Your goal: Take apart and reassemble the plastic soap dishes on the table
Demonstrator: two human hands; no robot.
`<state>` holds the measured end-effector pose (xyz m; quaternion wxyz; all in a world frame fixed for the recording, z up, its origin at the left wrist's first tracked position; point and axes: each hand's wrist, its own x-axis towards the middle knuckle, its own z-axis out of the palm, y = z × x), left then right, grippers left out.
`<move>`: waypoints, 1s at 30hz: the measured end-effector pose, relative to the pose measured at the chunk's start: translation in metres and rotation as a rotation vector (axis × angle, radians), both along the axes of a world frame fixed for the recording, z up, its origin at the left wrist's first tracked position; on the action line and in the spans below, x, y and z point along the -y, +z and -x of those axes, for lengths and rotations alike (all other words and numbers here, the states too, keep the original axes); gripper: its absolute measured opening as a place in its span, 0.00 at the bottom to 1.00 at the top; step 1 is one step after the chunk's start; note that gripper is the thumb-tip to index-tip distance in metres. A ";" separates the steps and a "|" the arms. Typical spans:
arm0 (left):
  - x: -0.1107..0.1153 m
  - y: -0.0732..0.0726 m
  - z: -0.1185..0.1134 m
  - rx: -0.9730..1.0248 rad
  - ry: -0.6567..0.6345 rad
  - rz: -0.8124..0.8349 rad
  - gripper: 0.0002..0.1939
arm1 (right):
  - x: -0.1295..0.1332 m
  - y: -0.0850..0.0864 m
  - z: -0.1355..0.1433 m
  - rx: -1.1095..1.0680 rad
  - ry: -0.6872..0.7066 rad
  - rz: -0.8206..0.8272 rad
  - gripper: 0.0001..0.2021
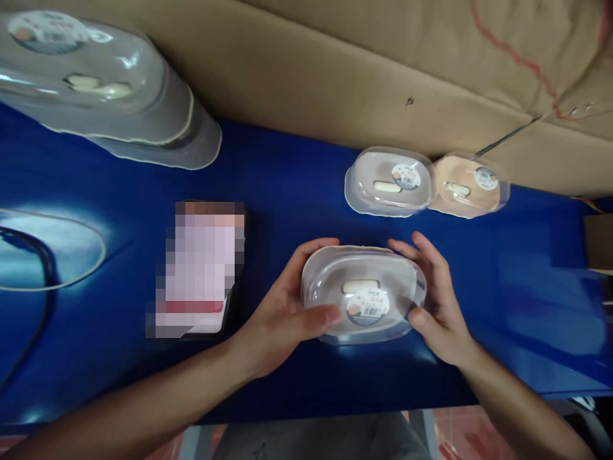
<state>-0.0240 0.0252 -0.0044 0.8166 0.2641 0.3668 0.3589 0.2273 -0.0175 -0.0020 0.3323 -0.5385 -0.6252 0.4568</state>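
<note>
A clear oval plastic container [383, 268] with a round label and a pale oval handle is between my hands, over the blue table's front part. My left hand [292, 319] grips its left end, thumb on the top and fingers behind the far side. At the right end, my right hand [440, 306] has its thumb against the near corner, its fingers curved and spread around the side. Behind it stand a similar clear container [397, 191] and a peach-coloured one [467, 198], side by side.
Large clear containers [158, 121] are stacked at the back left. A phone [205, 268], partly pixelated, lies left of my hands. A dark cable [48, 281] and a pale cord loop [103, 246] lie at the far left. Cardboard [306, 76] lines the blue table's [297, 185] back.
</note>
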 end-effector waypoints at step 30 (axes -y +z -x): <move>-0.010 0.022 0.005 -0.294 0.048 -0.068 0.32 | 0.003 -0.034 -0.008 0.381 0.107 -0.387 0.50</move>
